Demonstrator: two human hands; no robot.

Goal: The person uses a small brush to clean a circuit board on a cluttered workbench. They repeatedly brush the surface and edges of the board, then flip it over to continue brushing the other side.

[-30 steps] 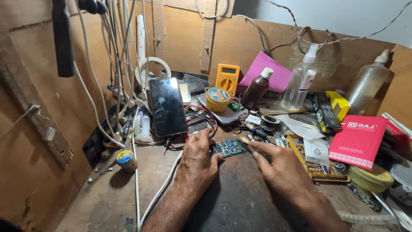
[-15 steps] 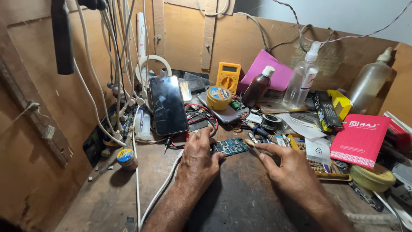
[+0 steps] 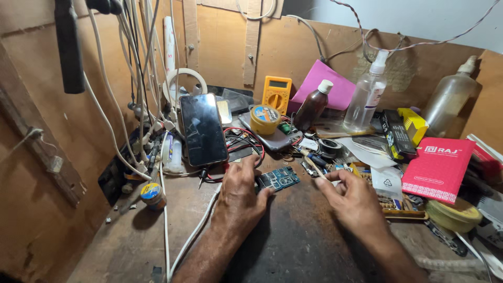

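A small blue-green circuit board lies on the dark wooden bench. My left hand rests beside it, its thumb and fingertips pinning the board's left edge. My right hand is to the right of the board and pinches a thin pale stick-like tool that points up and left, its tip a little above and right of the board. A black smartphone leans upright just behind my left hand.
Cables hang at the left by a socket strip. Behind stand a yellow multimeter, a tape roll, a brown bottle, a spray bottle and a pink card. A red booklet and small parts crowd the right.
My right hand has drawn back to the right, off the board's edge, with the thin tool in its fingers. My left hand stays on the board.
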